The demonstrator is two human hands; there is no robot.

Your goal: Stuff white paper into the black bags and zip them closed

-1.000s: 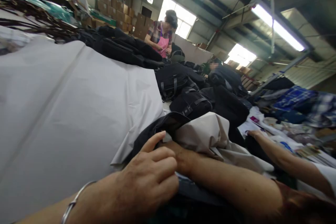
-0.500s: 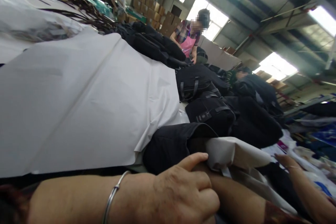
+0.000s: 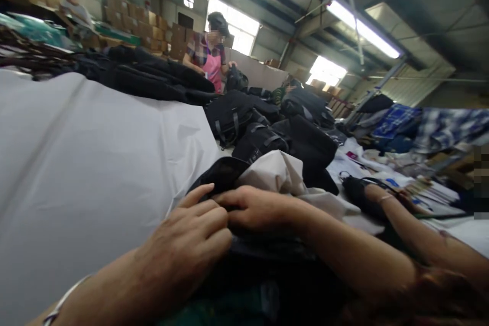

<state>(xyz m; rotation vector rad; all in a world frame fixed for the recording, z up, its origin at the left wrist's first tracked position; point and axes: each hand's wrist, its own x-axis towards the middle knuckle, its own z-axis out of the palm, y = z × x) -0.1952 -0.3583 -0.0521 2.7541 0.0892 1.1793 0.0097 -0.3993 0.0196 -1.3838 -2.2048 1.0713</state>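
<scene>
A black bag [image 3: 225, 170] lies at the front edge of the white sheet, its rim raised. Crumpled pale paper [image 3: 277, 170] comes out of its opening. My left hand [image 3: 191, 239], with a silver bangle at the wrist, is closed at the bag's near side, its index finger stretched along the rim; what its fingers grip is hidden. My right hand [image 3: 255, 209] reaches in from the right beside the paper, its fingers curled at the bag's opening. Their tips are lost in shadow, so what they hold cannot be made out.
White sheeting [image 3: 95, 163] covers the left. Black bags [image 3: 244, 112] are piled beyond. A person in a pink apron [image 3: 213, 67] stands behind them. At the right, another person's hand [image 3: 376, 194] touches a black item [image 3: 355, 196]. Checked cloth [image 3: 451, 125] lies farther back.
The view has swung to the right. My right hand has come out into sight beside the paper. The paper has shifted and crumpled, and my left hand has moved toward the bag's rim.
</scene>
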